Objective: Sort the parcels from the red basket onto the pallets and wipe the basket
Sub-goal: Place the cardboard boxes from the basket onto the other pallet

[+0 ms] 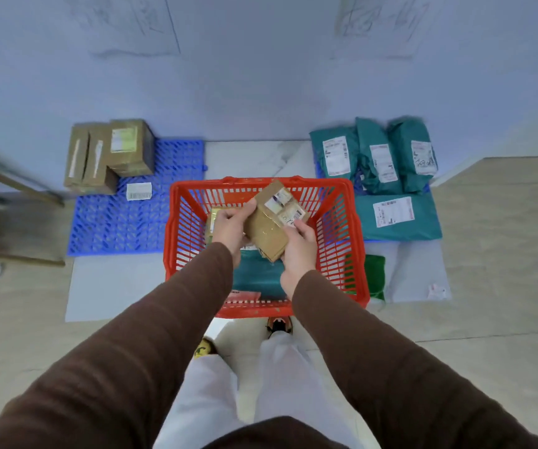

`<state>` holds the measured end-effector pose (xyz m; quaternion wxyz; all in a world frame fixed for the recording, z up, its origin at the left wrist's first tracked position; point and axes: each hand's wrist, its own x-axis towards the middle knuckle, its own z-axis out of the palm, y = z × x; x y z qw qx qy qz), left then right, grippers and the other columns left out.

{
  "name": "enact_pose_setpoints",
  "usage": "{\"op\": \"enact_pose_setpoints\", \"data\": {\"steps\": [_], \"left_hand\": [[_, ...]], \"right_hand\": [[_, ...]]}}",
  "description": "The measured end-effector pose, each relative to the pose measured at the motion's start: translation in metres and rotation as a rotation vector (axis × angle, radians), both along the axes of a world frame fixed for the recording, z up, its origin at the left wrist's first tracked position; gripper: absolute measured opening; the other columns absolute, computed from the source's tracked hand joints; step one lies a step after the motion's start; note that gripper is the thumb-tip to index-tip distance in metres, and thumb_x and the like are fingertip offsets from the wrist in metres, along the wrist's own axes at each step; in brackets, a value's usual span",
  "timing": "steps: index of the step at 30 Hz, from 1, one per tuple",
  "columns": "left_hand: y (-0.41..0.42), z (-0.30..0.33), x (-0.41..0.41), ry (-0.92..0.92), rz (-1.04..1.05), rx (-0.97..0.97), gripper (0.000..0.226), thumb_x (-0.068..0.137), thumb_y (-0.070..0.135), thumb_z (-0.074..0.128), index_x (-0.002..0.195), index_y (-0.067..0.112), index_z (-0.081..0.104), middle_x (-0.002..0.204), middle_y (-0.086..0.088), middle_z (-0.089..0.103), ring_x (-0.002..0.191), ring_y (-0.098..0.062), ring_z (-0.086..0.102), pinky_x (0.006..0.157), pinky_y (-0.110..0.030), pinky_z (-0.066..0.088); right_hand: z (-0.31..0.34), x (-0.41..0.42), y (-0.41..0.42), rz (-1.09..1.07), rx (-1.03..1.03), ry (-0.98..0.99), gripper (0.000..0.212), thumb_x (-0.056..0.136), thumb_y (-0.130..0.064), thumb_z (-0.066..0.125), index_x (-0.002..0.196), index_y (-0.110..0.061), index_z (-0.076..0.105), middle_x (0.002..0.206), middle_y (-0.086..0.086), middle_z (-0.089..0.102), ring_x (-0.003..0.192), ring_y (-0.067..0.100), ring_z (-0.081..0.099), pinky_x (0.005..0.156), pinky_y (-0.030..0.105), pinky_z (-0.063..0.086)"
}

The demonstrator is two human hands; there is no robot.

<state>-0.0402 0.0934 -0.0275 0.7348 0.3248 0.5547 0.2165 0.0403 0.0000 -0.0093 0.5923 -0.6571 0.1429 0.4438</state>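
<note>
Above the red basket (355,228), my left hand (230,230) and my right hand (298,251) grip a taped brown cardboard box (272,228) from either side, tilted with its labels facing up. Inside the basket lie another small brown box (211,222), partly hidden by my left hand, and a teal mailer bag (256,275). The blue pallet (138,222) on the left carries three brown boxes (109,157) at its far corner. On the right pallet (358,187), mostly covered, lie several teal mailer bags (390,176).
A green cloth (374,273) lies on the grey mat (423,273) right of the basket. A wooden stool frame (18,202) stands at the left. A loose white label (139,191) sits on the left pallet. My feet (279,325) stand just behind the basket.
</note>
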Motion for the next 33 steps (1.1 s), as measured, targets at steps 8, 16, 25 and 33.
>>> {"op": "enact_pose_setpoints", "data": {"steps": [8,16,25,33], "left_hand": [[0.037,0.030,-0.101,-0.141,0.121,0.011,0.036,0.084,0.039,0.076,0.097,0.016,0.051,0.092,-0.009,0.064,0.079,-0.021,0.062,0.072,-0.042,0.053],[0.099,0.050,-0.213,-0.146,0.165,0.040,0.025,0.092,0.034,0.068,0.108,0.018,0.058,0.104,0.000,0.067,0.095,-0.015,0.061,0.081,-0.028,0.052],[0.172,0.024,-0.234,-0.108,0.244,-0.024,0.029,0.092,0.034,0.068,0.116,0.020,0.060,0.110,0.001,0.068,0.101,-0.016,0.062,0.099,-0.035,0.045],[0.243,-0.029,-0.185,-0.136,0.168,-0.140,0.057,0.091,0.040,0.068,0.143,0.029,0.049,0.141,-0.003,0.056,0.124,-0.026,0.054,0.095,-0.038,0.051]], "right_hand": [[0.042,-0.096,0.048,0.091,0.103,-0.185,0.038,0.096,-0.010,0.061,0.131,-0.027,0.055,0.120,-0.007,0.064,0.107,0.011,0.064,0.084,0.026,0.056],[0.053,-0.189,0.118,0.216,0.215,-0.204,0.069,0.094,-0.006,0.065,0.154,-0.016,0.031,0.153,0.001,0.046,0.137,0.015,0.049,0.115,0.038,0.041],[0.018,-0.200,0.212,0.330,0.149,-0.197,0.042,0.093,-0.015,0.065,0.134,-0.020,0.059,0.123,-0.001,0.070,0.111,0.016,0.068,0.099,0.037,0.055],[-0.025,-0.144,0.293,0.362,0.021,-0.260,0.021,0.100,-0.011,0.055,0.099,-0.029,0.065,0.106,-0.005,0.070,0.108,0.022,0.067,0.097,0.040,0.055]]}}
